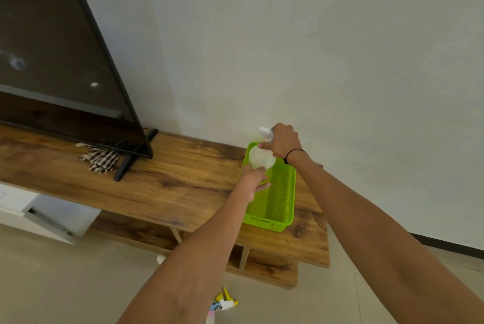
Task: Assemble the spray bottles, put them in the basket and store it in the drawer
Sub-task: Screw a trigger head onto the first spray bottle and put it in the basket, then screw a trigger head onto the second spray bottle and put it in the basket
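Note:
A clear spray bottle (260, 158) hangs over the far end of the green plastic basket (280, 200), which stands on the wooden TV bench (170, 179). My left hand (252, 181) holds the bottle's lower body. My right hand (284, 140) grips the white spray head (265, 132) at the bottle's top. On the floor below lie more spray parts (224, 302) with yellow and white trigger heads, partly hidden by my left arm.
A large TV (60, 62) stands on the bench at left on black feet, a striped cloth (100, 157) beside one foot. A white drawer front (47, 216) with a metal handle sits under the bench at left. The wall rises right behind the basket.

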The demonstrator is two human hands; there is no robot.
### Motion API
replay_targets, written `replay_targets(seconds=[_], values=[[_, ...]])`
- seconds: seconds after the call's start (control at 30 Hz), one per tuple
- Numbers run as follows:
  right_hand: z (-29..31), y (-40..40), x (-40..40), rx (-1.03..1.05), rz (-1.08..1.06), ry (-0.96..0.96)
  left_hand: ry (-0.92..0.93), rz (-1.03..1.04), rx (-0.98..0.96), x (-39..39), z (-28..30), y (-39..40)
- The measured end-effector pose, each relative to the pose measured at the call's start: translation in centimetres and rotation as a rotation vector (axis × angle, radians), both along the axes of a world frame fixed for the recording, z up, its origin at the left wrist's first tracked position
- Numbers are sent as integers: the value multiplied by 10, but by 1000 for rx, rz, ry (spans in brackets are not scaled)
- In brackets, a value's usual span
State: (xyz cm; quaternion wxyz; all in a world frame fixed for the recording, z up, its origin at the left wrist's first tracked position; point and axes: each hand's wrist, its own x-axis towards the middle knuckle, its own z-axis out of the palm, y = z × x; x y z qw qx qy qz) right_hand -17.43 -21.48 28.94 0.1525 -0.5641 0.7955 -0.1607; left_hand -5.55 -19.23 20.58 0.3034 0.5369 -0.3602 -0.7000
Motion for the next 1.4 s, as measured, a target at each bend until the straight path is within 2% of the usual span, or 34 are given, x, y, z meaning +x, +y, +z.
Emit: replay_targets(seconds=[0.4,0.53,0.77,1.0,1.17,1.4], values=[[-19,0,13,16,-58,-80,11,-87,51,16,0,-4],[-12,13,18,-93,-156,-190,-90,-149,-25,35,16,-13],[-1,40,32,-346,-372,-203,-176,-68,-180,82,31,-26],[10,45,89,-499,-243,-230,-176,17,-278,112,43,-18],[-3,43,152,-435,-115,-253,-160,116,-303,153,42,-11],[-38,50,228,-367,21,-237,-178,232,-261,245,12,6]])
